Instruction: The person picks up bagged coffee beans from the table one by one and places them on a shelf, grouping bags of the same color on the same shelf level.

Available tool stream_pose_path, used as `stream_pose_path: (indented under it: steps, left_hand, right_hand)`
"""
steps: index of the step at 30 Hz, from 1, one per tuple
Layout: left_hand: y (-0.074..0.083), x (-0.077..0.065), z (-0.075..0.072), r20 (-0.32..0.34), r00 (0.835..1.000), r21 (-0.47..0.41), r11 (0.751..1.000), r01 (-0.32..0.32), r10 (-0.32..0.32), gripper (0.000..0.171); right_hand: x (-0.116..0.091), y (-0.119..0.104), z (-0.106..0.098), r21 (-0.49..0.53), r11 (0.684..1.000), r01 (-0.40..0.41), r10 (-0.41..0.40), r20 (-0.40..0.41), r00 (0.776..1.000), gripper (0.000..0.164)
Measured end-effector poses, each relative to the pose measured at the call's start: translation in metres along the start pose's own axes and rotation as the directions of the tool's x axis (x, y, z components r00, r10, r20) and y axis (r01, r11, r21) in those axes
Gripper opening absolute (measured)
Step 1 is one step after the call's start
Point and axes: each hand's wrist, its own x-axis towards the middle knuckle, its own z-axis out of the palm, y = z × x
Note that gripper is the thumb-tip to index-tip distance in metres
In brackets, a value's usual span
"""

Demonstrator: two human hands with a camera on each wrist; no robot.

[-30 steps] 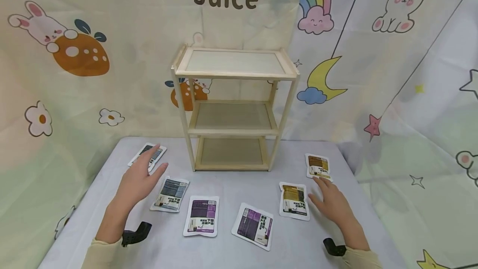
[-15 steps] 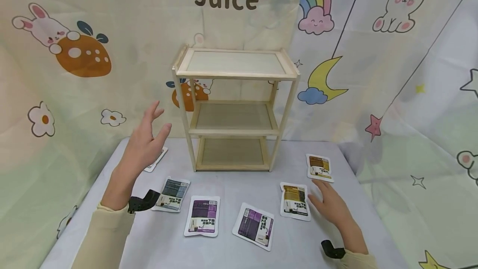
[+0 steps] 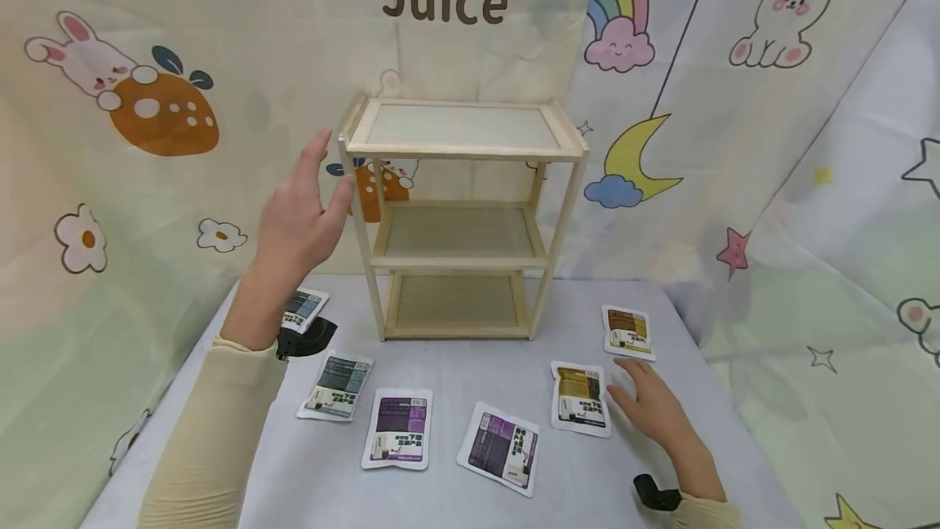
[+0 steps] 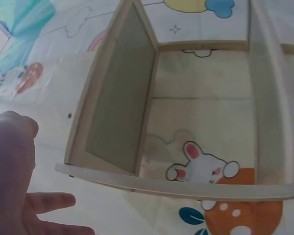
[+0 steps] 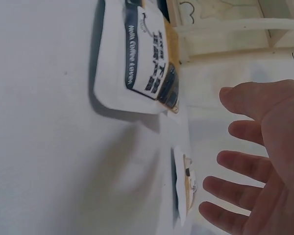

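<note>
My left hand (image 3: 301,215) is raised with its fingers extended beside the upper left post of a small wooden three-tier shelf (image 3: 458,261). It holds nothing; in the left wrist view its thumb and fingers stand apart from the shelf frame (image 4: 186,188). Low over the table's right side, my right hand (image 3: 649,411) hovers with relaxed fingers and nothing in them. Closest to it are two gold-and-white packets, a nearer one (image 3: 580,398) to its left and a farther one (image 3: 627,331) just beyond the fingertips. The right wrist view shows the nearer gold packet (image 5: 142,63) lying flat.
On the white table (image 3: 441,496) lie two purple packets, left (image 3: 397,428) and right (image 3: 499,447). Farther left are a grey-blue packet (image 3: 336,386) and another (image 3: 303,310) partly behind my left wrist. A printed cloth backdrop (image 3: 477,55) hangs behind the shelf.
My left hand has risen from over the far-left packet, moving up and slightly right to the shelf's upper left post. My right hand has barely moved. The packets have stayed in place.
</note>
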Motion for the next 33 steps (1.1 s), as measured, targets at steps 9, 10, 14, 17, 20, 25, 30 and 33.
stream_pose_path:
  steps: [9,10,14,17,20,25,30,33]
  left_hand:
    - [0.017,0.038,-0.003,0.036,0.997,0.024,0.997,0.067,-0.068,0.061]
    - [0.018,0.041,-0.002,0.037,0.996,0.032,0.997,0.076,-0.077,0.062]
    - [0.021,0.050,0.004,0.034,0.993,0.067,0.992,0.110,-0.113,0.062]
    - [0.021,0.054,0.010,0.036,0.990,0.067,0.989,0.132,-0.134,0.062]
    - [0.018,0.058,0.015,0.021,0.990,0.038,0.989,0.142,-0.143,0.059]
    - [0.009,0.062,0.026,-0.020,0.990,-0.020,0.990,0.141,-0.142,0.055]
    - [-0.001,0.064,0.036,-0.069,0.986,-0.072,0.987,0.146,-0.151,0.054]
    - [-0.006,0.065,0.043,-0.121,0.983,-0.108,0.986,0.128,-0.141,0.052]
  right_hand:
    - [0.008,-0.008,-0.008,-0.016,0.999,0.028,-0.028,0.009,1.000,0.049]
    - [0.009,-0.008,-0.009,-0.019,0.999,0.036,-0.036,0.010,0.999,0.048]
    - [0.016,-0.008,-0.014,-0.039,0.996,0.079,-0.079,0.005,0.997,0.046]
    - [0.023,-0.006,-0.020,-0.045,0.993,0.111,-0.111,-0.002,0.994,0.046]
    - [0.032,-0.002,-0.026,-0.042,0.991,0.126,-0.126,0.005,0.992,0.045]
    - [0.051,0.007,-0.034,-0.013,0.991,0.137,-0.136,0.008,0.991,0.046]
    - [0.072,0.019,-0.035,0.075,0.990,0.123,-0.124,0.007,0.992,0.046]
    - [0.086,0.027,-0.033,0.111,0.990,0.085,-0.086,0.008,0.996,0.047]
